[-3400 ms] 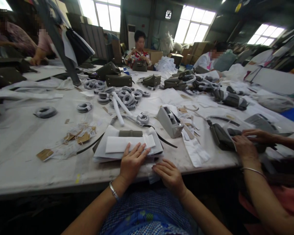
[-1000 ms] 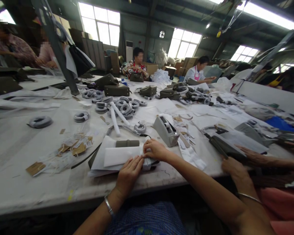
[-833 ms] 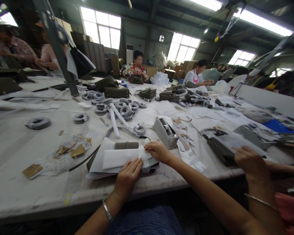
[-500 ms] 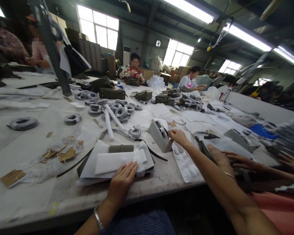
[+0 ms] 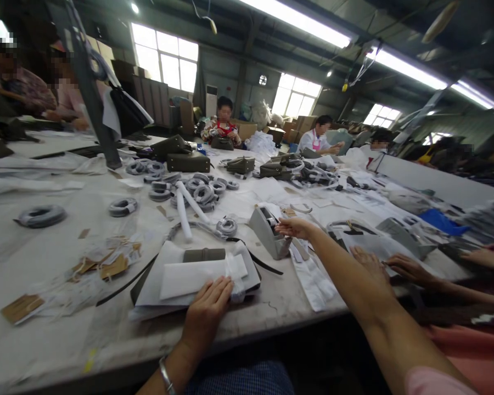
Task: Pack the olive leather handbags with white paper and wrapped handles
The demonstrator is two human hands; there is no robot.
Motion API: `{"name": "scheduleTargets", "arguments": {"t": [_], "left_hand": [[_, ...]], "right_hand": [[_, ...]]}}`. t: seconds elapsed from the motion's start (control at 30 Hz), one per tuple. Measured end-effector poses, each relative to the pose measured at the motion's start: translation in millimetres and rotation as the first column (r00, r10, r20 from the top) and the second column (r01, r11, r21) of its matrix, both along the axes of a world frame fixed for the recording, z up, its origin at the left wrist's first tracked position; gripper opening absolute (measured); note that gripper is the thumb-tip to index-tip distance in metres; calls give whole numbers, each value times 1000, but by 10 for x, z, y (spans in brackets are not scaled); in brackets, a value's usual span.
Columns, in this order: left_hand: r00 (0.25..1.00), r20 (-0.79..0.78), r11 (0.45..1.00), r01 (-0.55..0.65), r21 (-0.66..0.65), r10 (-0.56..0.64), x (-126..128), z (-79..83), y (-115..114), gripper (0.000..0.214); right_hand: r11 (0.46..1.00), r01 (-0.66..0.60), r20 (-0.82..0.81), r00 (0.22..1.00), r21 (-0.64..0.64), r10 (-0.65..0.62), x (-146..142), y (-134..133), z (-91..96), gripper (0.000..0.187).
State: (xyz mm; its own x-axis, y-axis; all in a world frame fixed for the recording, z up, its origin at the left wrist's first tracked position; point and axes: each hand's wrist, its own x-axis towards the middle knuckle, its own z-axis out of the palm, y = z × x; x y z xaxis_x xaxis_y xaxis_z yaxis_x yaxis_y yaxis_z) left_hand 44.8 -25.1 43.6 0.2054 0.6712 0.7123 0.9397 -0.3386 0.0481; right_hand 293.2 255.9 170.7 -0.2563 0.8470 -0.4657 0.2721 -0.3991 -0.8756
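My left hand [image 5: 211, 296] lies flat, fingers stretched out, on a folded white foam sheet [image 5: 189, 277] over a dark olive handbag [image 5: 203, 254] partly covered in white wrapping. Clear film or tape bunches beside my fingertips at the bag's right side. A dark strap [image 5: 267, 265] extends from the bag to the right. My right hand [image 5: 294, 226] reaches to a grey tape dispenser [image 5: 265, 233], with its fingers extended at the tape end. Whether a strip of tape clings to the fingertips is too small to tell.
Paper tags [image 5: 113, 263] lie left of the bag, coiled wrapped straps [image 5: 203, 192] behind it. White strips [image 5: 313, 280] sit right of the dispenser. A co-worker's hands [image 5: 409, 269] rest on another bag at right. A metal post [image 5: 93, 88] stands back left.
My right hand has shifted slightly left at the dispenser, and its fingers have straightened from a more closed grip. My left hand stays on the foam sheet.
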Motion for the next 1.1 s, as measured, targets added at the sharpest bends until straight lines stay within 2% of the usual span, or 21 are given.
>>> {"name": "scheduleTargets", "arguments": {"t": [0.13,0.23,0.33,0.43,0.57,0.67,0.77,0.9,1.1], "left_hand": [[1000,7,1000,5,-8,-5,1,-7,-2,34],[1000,8,1000,10,-15,-10,-5,-14,-2,34],[1000,5,1000,11,-14,-11,-13,-23,-2,34],[1000,-5,1000,3,-18,-3,-14,-26,0,34],[1000,-13,1000,4,-22,-4,-9,-15,-3,35],[1000,-15,1000,3,-22,-4,-8,-4,-6,35],[1000,-14,1000,6,-28,-6,-10,0,-8,35],[1000,-3,1000,12,-28,-12,-11,-7,-6,34],[1000,22,999,22,-32,-22,-11,-30,-2,35]], "right_hand": [[996,56,16,998,74,-58,203,-290,150,26],[985,90,23,995,147,-94,420,-644,141,28],[956,155,52,983,250,-173,581,-981,-56,29],[917,224,66,963,331,-260,633,-1160,-371,32],[881,263,85,944,394,-319,603,-1116,-724,33],[856,237,131,935,459,-329,588,-976,-826,31],[832,161,219,922,531,-319,612,-851,-797,23],[799,17,364,884,602,-293,670,-779,-656,13],[792,-133,525,810,596,-260,693,-771,-476,12]]}}
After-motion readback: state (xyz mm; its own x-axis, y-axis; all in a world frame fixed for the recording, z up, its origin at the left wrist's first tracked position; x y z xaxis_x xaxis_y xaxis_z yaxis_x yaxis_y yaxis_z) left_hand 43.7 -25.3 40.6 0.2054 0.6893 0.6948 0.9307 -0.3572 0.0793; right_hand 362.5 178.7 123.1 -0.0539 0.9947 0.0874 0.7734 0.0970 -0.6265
